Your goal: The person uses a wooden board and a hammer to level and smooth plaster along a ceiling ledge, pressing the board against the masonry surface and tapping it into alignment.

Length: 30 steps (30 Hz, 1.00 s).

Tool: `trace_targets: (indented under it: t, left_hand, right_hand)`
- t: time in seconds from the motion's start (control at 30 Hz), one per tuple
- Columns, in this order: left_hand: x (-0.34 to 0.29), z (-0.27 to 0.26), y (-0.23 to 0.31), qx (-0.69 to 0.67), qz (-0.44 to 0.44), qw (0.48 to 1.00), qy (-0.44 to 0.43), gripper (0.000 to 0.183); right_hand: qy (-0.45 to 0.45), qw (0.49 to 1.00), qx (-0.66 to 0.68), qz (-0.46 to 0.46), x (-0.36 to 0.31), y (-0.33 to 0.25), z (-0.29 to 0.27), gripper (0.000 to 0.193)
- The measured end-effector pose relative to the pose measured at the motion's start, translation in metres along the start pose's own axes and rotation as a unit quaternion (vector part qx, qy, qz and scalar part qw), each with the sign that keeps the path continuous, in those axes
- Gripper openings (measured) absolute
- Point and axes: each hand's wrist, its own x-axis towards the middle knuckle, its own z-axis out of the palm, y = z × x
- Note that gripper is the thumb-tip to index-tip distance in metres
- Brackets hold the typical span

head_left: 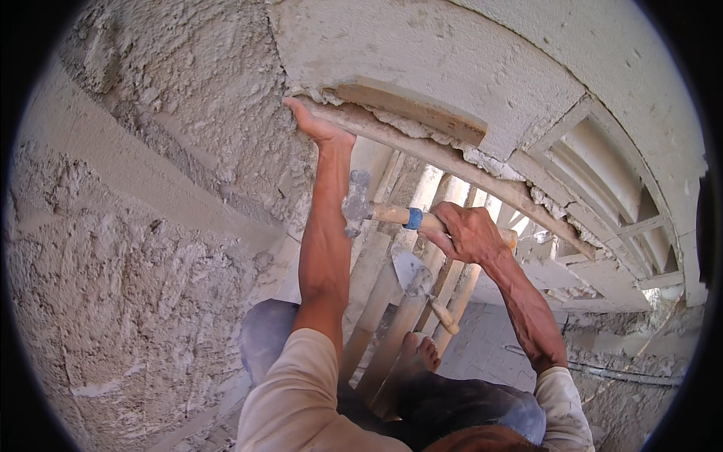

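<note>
My left hand (316,126) presses flat against the end of a long wooden batten (452,162) that runs along the lower edge of a plastered beam (422,56). My right hand (468,232) grips a wooden-handled hammer (373,211) with a blue band on its handle; the metal head points left, just beside my left forearm. A pointed trowel (416,275) with a wooden handle hangs below my right hand, resting among the poles. My bare foot (418,354) stands on bamboo poles.
A rough cement-plastered wall (135,248) fills the left side. Bamboo scaffold poles (392,316) run below me. A concrete vent grille (602,181) sits to the right, and the paved ground (489,339) lies far below.
</note>
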Motion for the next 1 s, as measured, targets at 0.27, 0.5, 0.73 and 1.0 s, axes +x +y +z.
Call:
trace_targets:
  t: [0.27, 0.5, 0.73, 1.0]
  left_hand:
    - [0.004, -0.007, 0.002, 0.036, 0.013, 0.999, 0.021, 0.086]
    - [0.001, -0.001, -0.003, 0.034, 0.001, 0.998, 0.055, 0.091]
    - [0.002, 0.003, -0.002, 0.020, 0.003, 1.000, 0.017, 0.093]
    - [0.002, 0.003, 0.004, 0.063, 0.034, 0.997, 0.033, 0.093]
  right_hand:
    - [-0.035, 0.998, -0.047, 0.035, 0.020, -0.013, -0.003, 0.045]
    - [-0.066, 0.987, -0.092, 0.112, 0.023, -0.002, -0.008, 0.044]
    - [-0.073, 0.993, -0.079, 0.047, 0.026, 0.004, -0.014, 0.046]
    - [0.011, 0.996, -0.052, -0.068, 0.019, -0.016, -0.002, 0.046]
